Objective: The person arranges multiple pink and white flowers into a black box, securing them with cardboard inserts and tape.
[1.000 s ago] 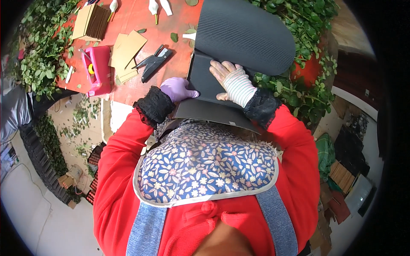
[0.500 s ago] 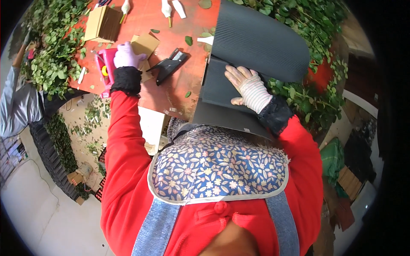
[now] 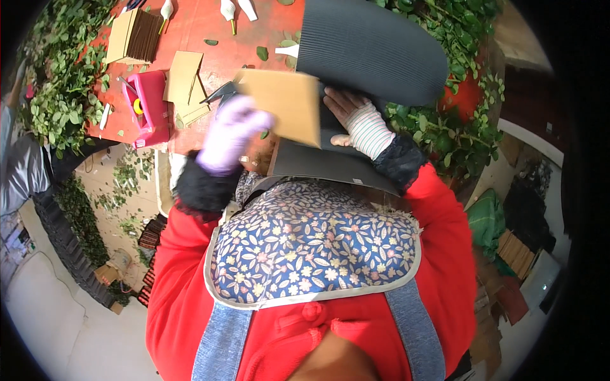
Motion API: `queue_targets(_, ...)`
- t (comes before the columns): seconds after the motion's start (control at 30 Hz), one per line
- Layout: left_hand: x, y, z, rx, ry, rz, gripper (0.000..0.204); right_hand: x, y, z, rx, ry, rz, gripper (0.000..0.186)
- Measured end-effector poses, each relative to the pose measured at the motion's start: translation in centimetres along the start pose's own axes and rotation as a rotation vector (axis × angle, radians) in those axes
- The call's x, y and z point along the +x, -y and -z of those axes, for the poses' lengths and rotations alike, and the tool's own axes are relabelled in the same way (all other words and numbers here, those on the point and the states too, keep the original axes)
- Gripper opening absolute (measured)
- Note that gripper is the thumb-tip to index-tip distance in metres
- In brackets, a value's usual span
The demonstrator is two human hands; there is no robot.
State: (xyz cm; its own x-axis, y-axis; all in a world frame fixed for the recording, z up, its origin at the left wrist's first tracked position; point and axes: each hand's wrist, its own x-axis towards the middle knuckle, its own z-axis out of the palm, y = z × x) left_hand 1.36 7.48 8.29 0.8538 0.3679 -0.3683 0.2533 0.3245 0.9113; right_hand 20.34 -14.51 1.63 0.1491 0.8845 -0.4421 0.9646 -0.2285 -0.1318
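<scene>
My left hand (image 3: 232, 136), in a lilac glove and blurred by motion, grips a flat tan cardboard piece (image 3: 287, 108) by its left edge. That piece is held over the near left part of a black ribbed sheet (image 3: 375, 54), which is folded over itself. On the sheet's lower layer lies my right hand (image 3: 365, 127), fingers stretched out flat, in a striped glove with bare fingertips. Partly hidden behind my left hand is a black stapler (image 3: 219, 93). Left of it, more cardboard pieces (image 3: 182, 79) rest beside a pink tape dispenser (image 3: 152, 111).
A stack of cardboard pieces (image 3: 135, 37) stands at the far left of the red table (image 3: 197, 28). White-wrapped buds (image 3: 229, 11) lie at the far edge. Leafy stems pile up at left (image 3: 60, 76) and right (image 3: 445, 136). Another person's grey clothing (image 3: 25, 168) shows at far left.
My left hand has moved right and nearer from beside the tape dispenser, bringing a cardboard piece over the black sheet. My right hand stays flat on the sheet. The whole view has shifted slightly.
</scene>
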Motion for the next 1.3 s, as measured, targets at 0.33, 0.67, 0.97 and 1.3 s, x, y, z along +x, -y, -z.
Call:
queue_targets(0.33, 5.7, 11.1, -4.8, -0.180, 0.117, 0.456, 0.025, -2.0, -1.5, 2.9, 0.181, -0.138, 0.144, 0.030)
queue_targets(0.67, 6.1, 9.1, -3.4, 0.524, 0.176, 0.286, 0.037, 0.4, 1.6, 1.2, 0.435, -0.094, -0.109, 0.087)
queue_targets(0.97, 4.0, 8.2, -0.9, 0.976, 0.287, 0.153, 0.048, 0.7, 1.5, 0.7, 0.443, -0.077, -0.107, 0.083)
queue_targets(1.3, 3.6, 9.1, -0.4, 0.921, 0.252, 0.091, 0.048, 1.2, 2.0, 2.6, 0.311, 0.121, -0.216, 0.076)
